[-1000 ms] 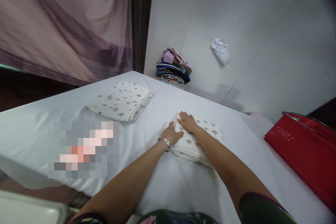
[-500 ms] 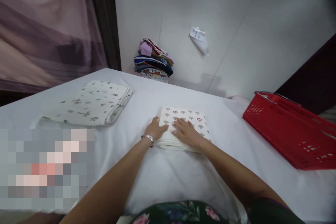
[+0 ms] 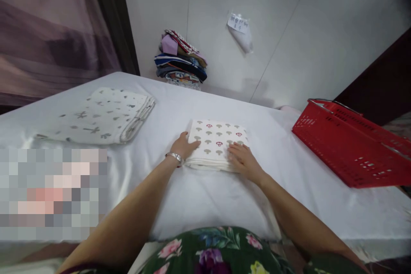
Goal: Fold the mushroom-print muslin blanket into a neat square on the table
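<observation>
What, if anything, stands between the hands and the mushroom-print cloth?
Nothing visible: the left hand touches the mushroom-print cloth at its left edge, and the right hand rests on its right side.

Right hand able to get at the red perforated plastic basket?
Likely yes, with a stretch: the right hand rests on the folded white mushroom-print cloth, and only white tablecloth shows between that hand and the red perforated plastic basket.
</observation>
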Tool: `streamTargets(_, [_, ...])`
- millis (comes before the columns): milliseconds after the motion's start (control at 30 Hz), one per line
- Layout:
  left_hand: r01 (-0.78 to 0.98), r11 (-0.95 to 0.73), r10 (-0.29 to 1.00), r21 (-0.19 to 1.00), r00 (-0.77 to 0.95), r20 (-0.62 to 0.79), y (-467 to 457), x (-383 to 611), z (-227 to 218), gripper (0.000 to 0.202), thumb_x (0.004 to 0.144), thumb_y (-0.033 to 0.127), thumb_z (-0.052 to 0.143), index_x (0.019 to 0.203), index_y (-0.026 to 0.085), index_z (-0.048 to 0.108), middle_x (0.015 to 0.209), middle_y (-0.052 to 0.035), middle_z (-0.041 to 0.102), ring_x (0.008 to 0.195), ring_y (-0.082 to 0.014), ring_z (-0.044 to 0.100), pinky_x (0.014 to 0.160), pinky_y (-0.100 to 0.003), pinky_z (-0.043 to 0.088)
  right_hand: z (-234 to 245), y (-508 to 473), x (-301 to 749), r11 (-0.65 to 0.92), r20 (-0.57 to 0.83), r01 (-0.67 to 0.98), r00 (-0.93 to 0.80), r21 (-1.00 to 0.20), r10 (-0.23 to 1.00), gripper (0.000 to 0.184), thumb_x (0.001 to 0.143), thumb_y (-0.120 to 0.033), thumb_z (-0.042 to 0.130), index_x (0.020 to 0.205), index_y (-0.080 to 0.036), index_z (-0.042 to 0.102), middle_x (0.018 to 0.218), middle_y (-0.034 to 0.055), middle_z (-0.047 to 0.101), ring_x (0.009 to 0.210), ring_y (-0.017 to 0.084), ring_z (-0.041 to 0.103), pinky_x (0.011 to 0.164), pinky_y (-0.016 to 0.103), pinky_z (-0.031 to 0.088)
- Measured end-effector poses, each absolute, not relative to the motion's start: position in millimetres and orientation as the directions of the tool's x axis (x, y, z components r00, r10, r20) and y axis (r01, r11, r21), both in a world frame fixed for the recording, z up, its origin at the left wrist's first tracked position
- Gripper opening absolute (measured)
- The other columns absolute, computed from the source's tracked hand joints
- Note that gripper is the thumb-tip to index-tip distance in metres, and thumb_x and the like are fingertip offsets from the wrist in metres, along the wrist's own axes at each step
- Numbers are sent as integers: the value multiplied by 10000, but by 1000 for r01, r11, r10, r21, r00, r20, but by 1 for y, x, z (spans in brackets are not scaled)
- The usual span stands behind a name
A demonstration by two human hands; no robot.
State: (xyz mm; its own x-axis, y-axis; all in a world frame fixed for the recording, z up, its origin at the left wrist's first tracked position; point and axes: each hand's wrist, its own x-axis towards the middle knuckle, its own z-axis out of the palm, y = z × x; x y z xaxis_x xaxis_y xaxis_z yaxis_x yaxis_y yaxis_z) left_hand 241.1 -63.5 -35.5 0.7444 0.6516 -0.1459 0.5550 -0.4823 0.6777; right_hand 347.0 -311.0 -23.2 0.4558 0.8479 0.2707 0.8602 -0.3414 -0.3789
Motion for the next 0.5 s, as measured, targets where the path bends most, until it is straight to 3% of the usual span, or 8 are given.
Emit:
streamTargets(133, [567, -586, 655, 579, 752, -73, -66, 234, -23, 747, 745, 628, 480, 1321, 169, 350, 1135, -144, 603, 986, -304, 587, 771, -381, 451, -36, -340, 352, -275, 397, 900, 401, -337, 826, 288, 875, -305, 492, 1137, -235, 590, 1206, 68, 586, 1213, 239, 447, 1027, 502, 311])
streamTargets(267, [461, -737, 607, 494, 774, 182, -77, 225, -9, 534, 812, 574, 431, 1192, 203, 497, 1143, -94, 583, 918, -241, 591, 696, -335, 451, -41, -352, 352, -185, 458, 942, 301, -280, 836, 279, 854, -275, 528, 1121, -230, 596, 1182, 73, 595, 1190, 241, 464, 991, 483, 375])
streamTargets(400, [116, -922, 277, 369, 865, 419, -94, 217, -9, 297, 836, 445, 496, 989, 223, 621, 1003, -45, 627, 918, -208, 556, 726, -319, 434, -37, -351, 352, -175, 494, 948, 290, -266, 820, 255, 860, -259, 520, 1098, -237, 606, 1130, 70, 615, 1133, 235, 503, 945, 459, 423])
streamTargets(500, [-82, -956, 49, 280, 901, 431, -102, 214, -19, 220, 848, 380, 510, 903, 220, 651, 931, -39, 636, 885, -198, 537, 767, -340, 412, -31, -346, 351, -189, 488, 945, 301, -265, 819, 219, 873, -246, 501, 1052, -225, 624, 1068, 68, 630, 1039, 211, 542, 896, 413, 448])
